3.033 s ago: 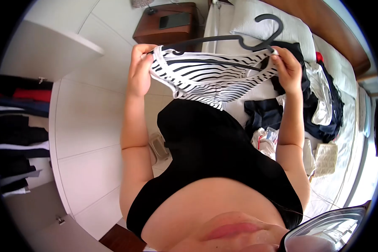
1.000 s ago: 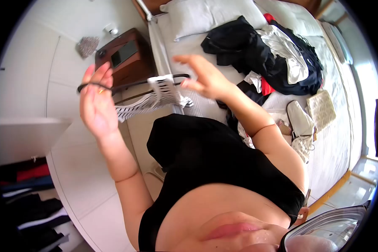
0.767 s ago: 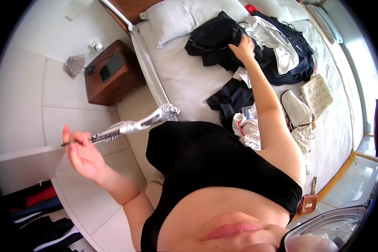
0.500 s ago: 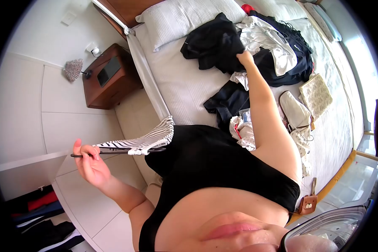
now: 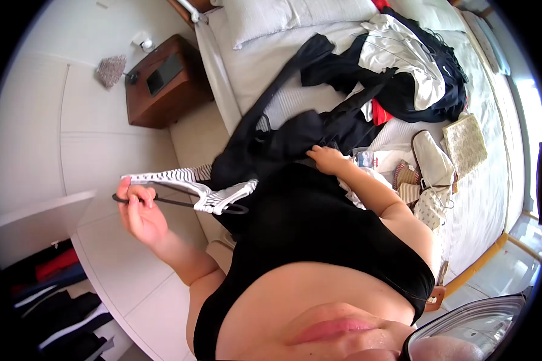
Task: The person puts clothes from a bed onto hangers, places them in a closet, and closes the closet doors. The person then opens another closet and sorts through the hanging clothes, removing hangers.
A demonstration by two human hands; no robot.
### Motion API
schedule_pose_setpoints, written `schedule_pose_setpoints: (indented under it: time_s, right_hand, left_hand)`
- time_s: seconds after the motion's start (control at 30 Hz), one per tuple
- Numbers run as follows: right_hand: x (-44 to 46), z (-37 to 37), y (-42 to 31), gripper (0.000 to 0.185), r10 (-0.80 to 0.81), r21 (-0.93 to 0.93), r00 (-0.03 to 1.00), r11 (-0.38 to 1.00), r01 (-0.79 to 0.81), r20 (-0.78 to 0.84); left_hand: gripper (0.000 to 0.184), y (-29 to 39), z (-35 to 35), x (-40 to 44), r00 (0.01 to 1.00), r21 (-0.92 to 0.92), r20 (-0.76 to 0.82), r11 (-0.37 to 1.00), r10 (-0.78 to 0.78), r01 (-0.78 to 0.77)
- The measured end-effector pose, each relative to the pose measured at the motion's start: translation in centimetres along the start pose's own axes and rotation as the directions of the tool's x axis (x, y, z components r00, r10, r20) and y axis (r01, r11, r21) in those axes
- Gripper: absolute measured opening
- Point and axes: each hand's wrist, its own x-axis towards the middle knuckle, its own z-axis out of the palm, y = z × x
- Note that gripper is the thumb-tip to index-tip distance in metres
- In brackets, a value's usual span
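At the left, my left hand [image 5: 143, 216] is closed around a dark clothes hanger [image 5: 177, 203]. A black-and-white striped garment [image 5: 183, 175] with white straps hangs on it. In front of my body, my right hand [image 5: 330, 161] grips the edge of a black garment [image 5: 283, 141]. One long, narrow part of this garment stretches up over the bed, and its lower part overlaps the striped garment's far end. My right fingertips are partly hidden.
The bed [image 5: 247, 78] holds a pile of black clothes, a white satiny garment [image 5: 397, 54], a cream bag [image 5: 432, 157] and a patterned pouch [image 5: 465, 142]. A wooden nightstand [image 5: 177, 90] stands beyond the bed's left side. Clothes lie in an open wardrobe [image 5: 60, 301] at lower left.
My right hand has drawn the black garment off the pile toward my body, near the striped garment. A red item on the bed is uncovered. My left hand still holds the hanger.
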Motion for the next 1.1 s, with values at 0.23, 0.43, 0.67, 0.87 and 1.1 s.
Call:
schedule_pose_setpoints:
  time_s: [0.23, 0.43, 0.67, 0.87, 1.1]
  right_hand:
    - [3.5, -2.3, -2.1, 0.032, -0.074, 0.063, 0.961, 0.996, 0.059, 0.265]
    - [10.7, -4.1, 1.1, 0.036, 0.147, 0.262, 0.926, 0.963, -0.055, -0.348]
    - [11.0, 0.7, -1.2, 0.049, 0.025, 0.08, 0.992, 0.996, -0.035, 0.125]
    - [5.0, -8.4, -7.3, 0.033, -0.013, 0.15, 0.969, 0.987, 0.051, -0.246]
    - [-0.1, -28.8, -17.8, 0.03, -0.451, -0.015, 0.649, 0.828, 0.561, -0.612]
  left_hand:
    - [0.036, 1.7, -1.1, -2.5, 0.999, 0.079, 0.006, 0.996, -0.032, 0.031]
    - [0.04, 3.7, -3.1, -5.8, 0.993, 0.113, -0.091, 0.992, 0.069, -0.058]
    - [0.038, 6.3, -5.8, -8.3, 0.933, 0.129, -0.235, 0.96, 0.274, -0.249]
    - [0.037, 8.0, -7.8, -9.3, 0.893, 0.179, -0.323, 0.947, 0.314, -0.268]
    - [0.039, 11.4, -8.3, -9.0, 0.878, 0.089, -0.232, 0.908, 0.418, -0.409]
